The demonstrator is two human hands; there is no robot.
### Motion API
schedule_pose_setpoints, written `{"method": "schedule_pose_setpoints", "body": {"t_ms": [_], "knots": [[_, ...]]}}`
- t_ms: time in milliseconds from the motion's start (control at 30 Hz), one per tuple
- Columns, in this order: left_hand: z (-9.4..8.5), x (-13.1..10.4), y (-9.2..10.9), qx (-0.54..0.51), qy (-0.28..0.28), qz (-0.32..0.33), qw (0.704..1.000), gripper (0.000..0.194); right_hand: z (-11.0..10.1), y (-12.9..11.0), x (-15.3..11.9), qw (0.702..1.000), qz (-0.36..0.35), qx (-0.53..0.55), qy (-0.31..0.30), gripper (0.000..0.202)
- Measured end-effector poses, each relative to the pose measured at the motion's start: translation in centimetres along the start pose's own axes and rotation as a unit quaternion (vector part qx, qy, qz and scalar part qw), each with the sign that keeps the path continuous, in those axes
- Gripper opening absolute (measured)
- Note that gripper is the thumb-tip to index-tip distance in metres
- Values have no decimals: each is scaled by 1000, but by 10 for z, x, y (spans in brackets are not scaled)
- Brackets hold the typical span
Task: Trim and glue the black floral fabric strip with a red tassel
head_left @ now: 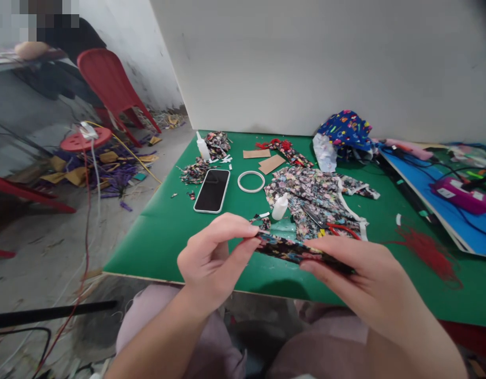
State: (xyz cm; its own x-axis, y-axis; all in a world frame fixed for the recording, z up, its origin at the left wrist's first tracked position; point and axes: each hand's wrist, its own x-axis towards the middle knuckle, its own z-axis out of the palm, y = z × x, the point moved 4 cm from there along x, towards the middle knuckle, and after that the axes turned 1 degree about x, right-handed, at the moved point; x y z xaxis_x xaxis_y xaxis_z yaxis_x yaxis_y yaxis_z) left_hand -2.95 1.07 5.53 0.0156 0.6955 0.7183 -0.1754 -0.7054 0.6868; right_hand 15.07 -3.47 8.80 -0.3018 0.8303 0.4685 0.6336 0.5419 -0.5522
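Between my two hands a narrow strip of dark floral fabric (pixel 284 249) is stretched above the front of the green table. My left hand (pixel 215 260) pinches its left end between thumb and forefinger. The thumb and fingers of my right hand (pixel 357 271) close on its right part, which they partly hide. Just beyond lie a small white squeeze bottle (pixel 280 207), red-handled scissors (pixel 341 229) and a larger piece of floral fabric (pixel 301 192) with white edging. A scrap of floral cloth (pixel 262 223) is close behind my left fingertips.
On the green table (pixel 156 242) are a phone (pixel 213 190), a roll of tape (pixel 251 181), brown card pieces (pixel 271 163), another bottle (pixel 202 146) and red threads (pixel 430 255). A blue board (pixel 432 195) holds a purple glue gun (pixel 459 195). A person sits by a red chair (pixel 108 79).
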Motion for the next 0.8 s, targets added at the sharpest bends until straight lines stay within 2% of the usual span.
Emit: {"method": "schedule_pose_setpoints", "body": {"t_ms": [100,267,467,733,800], "knots": [[-3,2,1,8,-35,8,999,33,-1,1,-1,1000,20,3,-20,9],[-6,5,1,15,-78,-15,997,33,-3,1,1,998,51,13,-43,9],[-6,5,2,29,-92,-6,995,36,-3,2,1,996,70,20,-58,7],[-7,10,5,95,-122,26,988,27,-2,4,0,994,80,24,-67,7],[-7,9,5,102,-122,16,987,25,-2,4,0,994,80,25,-66,7]]}}
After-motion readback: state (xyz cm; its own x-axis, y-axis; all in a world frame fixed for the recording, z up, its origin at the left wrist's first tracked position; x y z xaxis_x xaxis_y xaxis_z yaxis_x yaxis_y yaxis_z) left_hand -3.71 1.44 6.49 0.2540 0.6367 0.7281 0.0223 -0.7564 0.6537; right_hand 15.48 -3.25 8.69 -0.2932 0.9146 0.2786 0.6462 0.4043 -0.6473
